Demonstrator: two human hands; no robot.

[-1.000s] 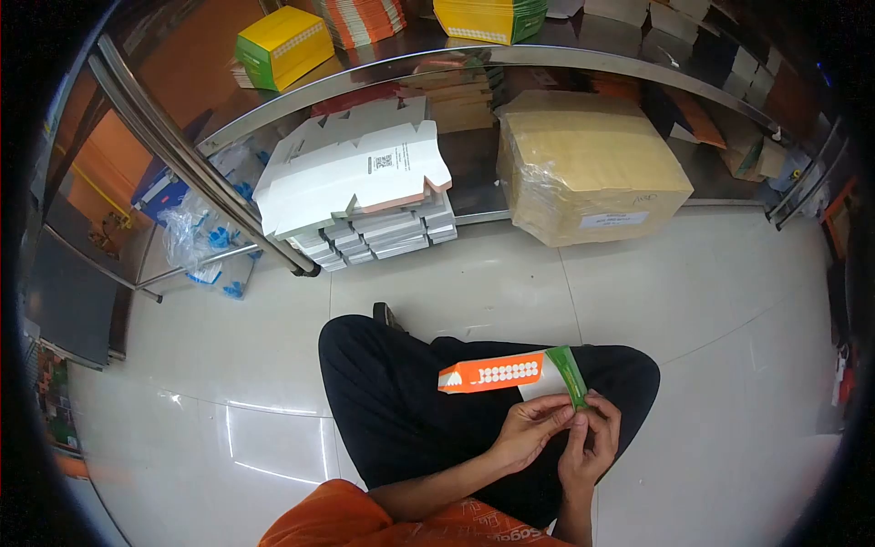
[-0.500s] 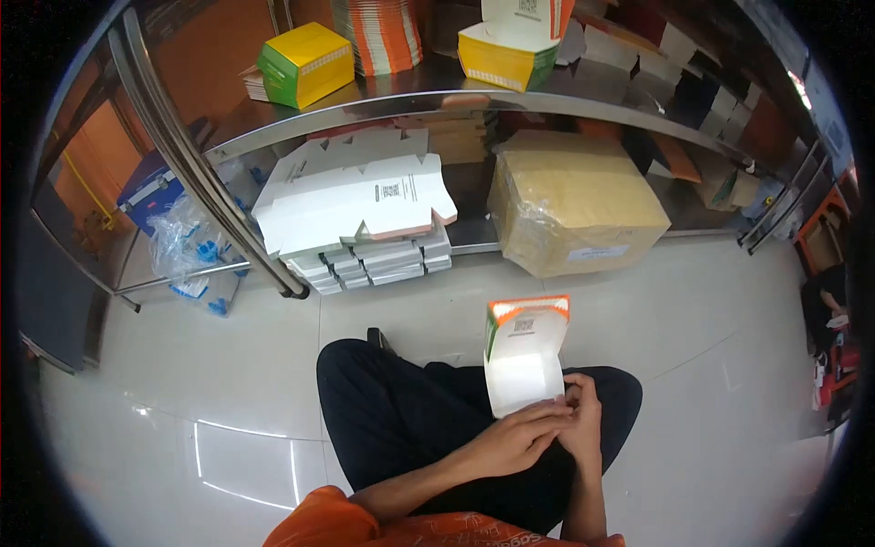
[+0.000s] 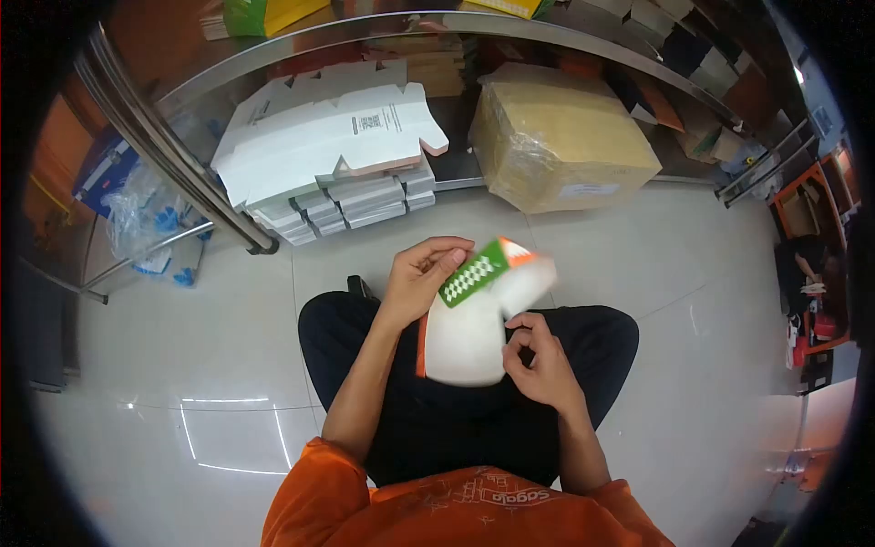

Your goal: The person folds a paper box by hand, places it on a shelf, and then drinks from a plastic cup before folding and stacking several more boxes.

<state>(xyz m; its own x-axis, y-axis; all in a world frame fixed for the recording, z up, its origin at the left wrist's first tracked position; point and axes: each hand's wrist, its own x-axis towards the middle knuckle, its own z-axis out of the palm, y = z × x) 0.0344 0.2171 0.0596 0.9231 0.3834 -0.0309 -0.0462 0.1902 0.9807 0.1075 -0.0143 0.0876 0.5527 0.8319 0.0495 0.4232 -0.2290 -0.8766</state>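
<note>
A cardboard burger box (image 3: 465,342) lies opened out over my lap. Its inside is white, and orange and green printing shows on the outer parts. My left hand (image 3: 424,283) pinches the box near its green checked side panel, at the upper left. At the right edge of the box, my right hand (image 3: 544,365) has its fingers curled, thumb and fingertips at the cardboard. The upper right part of the box is blurred by motion.
Ahead, a white stack of flat cardboard blanks (image 3: 319,137) sits on the low shelf beside a taped brown carton (image 3: 565,137). A metal rack leg (image 3: 164,146) stands to the left, with a plastic bag (image 3: 146,219) behind it. Yellow-green boxes (image 3: 273,14) show on the upper shelf.
The burger box has turned and now lies flatter and closer to my middle. My left hand has moved from its lower edge to its upper left side. My view has tilted down.
</note>
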